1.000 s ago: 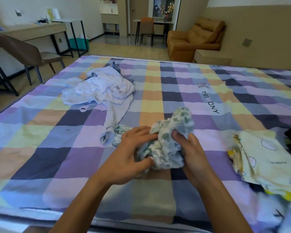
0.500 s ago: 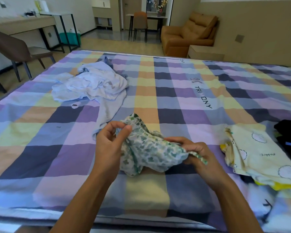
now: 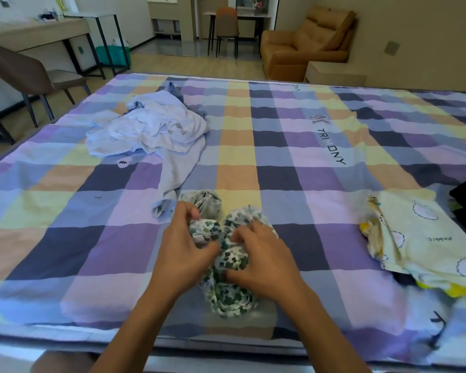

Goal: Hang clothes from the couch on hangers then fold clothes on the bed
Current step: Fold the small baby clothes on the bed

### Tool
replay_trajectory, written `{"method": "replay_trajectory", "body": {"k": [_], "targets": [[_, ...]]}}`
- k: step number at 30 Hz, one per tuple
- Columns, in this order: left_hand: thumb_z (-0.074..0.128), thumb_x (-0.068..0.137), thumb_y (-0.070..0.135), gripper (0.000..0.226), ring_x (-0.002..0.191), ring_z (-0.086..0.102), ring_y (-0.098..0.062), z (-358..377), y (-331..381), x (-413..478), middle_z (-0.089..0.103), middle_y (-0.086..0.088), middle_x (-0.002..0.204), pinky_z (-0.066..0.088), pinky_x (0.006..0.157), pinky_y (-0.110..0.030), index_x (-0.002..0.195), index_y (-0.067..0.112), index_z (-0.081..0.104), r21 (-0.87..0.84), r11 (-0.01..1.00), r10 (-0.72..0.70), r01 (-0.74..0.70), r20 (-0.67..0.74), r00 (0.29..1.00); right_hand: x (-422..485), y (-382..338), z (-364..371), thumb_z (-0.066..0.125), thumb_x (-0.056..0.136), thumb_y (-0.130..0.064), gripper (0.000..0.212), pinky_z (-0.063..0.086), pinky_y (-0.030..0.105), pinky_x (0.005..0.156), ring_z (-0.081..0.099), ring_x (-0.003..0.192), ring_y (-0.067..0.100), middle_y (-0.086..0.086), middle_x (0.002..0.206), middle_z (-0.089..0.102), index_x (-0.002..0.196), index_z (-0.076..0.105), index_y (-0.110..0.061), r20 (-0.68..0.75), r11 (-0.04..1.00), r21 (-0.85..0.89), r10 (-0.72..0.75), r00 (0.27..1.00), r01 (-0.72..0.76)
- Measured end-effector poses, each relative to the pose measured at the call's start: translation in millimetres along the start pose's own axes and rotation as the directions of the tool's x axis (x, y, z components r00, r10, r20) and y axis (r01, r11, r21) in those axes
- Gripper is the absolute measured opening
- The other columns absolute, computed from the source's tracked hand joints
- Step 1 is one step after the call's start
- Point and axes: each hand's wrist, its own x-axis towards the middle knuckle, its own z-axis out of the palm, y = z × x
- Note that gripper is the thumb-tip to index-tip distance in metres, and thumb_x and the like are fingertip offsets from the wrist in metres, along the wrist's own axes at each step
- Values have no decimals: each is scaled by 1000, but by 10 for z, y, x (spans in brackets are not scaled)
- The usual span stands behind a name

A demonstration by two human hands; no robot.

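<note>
While both hands (image 3: 221, 254) grip the green-print garment (image 3: 228, 281), a white heap (image 3: 151, 127) and a yellow pile (image 3: 420, 243) flank it.

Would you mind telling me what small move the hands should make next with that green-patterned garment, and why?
Probably pull the two hands apart to spread it flat. The green-patterned garment is bunched on the bed, pinched by the left hand and the right hand close together, so no edge lies straight enough to fold.
</note>
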Motion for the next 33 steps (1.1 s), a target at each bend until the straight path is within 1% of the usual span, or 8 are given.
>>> {"method": "replay_trajectory", "body": {"k": [5,10,15,18,20,22,28,33], "targets": [[53,67,17,67,116,47,-29,-51,-196,19,48,-1,129,48,84,-48,133,26,46,521,824,185,-221,120,975,70,-17,20,66,82,-16,26,43,37,83,48,112,24,-3,121,49,104,56,-25,-192,991,-113,48,980,-71],[50,59,58,118,156,-2,-27,1,-226,204,-19,2,168,19,122,-55,159,39,-9,600,781,-127,-173,423,897,174,222,54,60,77,1,47,41,36,71,48,115,25,0,131,46,117,51,-23,-214,992,-18,121,969,-128],[50,47,85,140,149,19,-31,51,-211,380,13,-1,167,32,116,-47,160,30,-14,691,689,-171,-220,450,877,263,322,-14,52,85,-1,25,51,46,74,63,93,28,4,98,70,100,66,-15,-193,931,347,191,962,-115],[56,56,71,112,138,41,-24,49,-123,422,44,1,152,39,110,-45,156,29,27,502,840,-69,-208,478,876,291,220,-123,49,86,5,26,54,47,67,66,77,24,3,82,70,86,67,-14,-215,812,584,157,964,-2],[65,69,39,56,113,61,-6,42,-84,417,67,13,122,49,97,-36,124,35,57,252,958,22,-139,418,908,286,139,-183,50,84,9,33,56,42,71,67,83,18,-1,88,72,93,68,-18,-242,761,644,112,964,73],[67,80,5,43,101,67,1,18,-32,392,75,17,107,52,87,-23,110,36,64,-2,999,-33,37,400,916,284,121,-224,55,84,9,35,58,38,72,68,86,14,-3,92,71,101,65,-20,-287,734,670,117,951,111],[57,76,10,46,105,72,-30,53,57,334,74,-13,115,59,89,-42,121,12,67,-541,779,-128,316,356,926,272,267,-254,71,84,-9,38,56,45,65,67,83,9,-10,89,70,112,56,-30,-377,859,498,91,922,119],[64,75,0,34,93,75,-28,91,177,227,76,-16,108,63,76,-35,103,11,77,-619,706,-74,343,417,906,243,355,-250,63,75,-12,40,56,33,67,66,85,17,-4,94,67,113,56,-22,-339,859,511,177,924,23]]}}
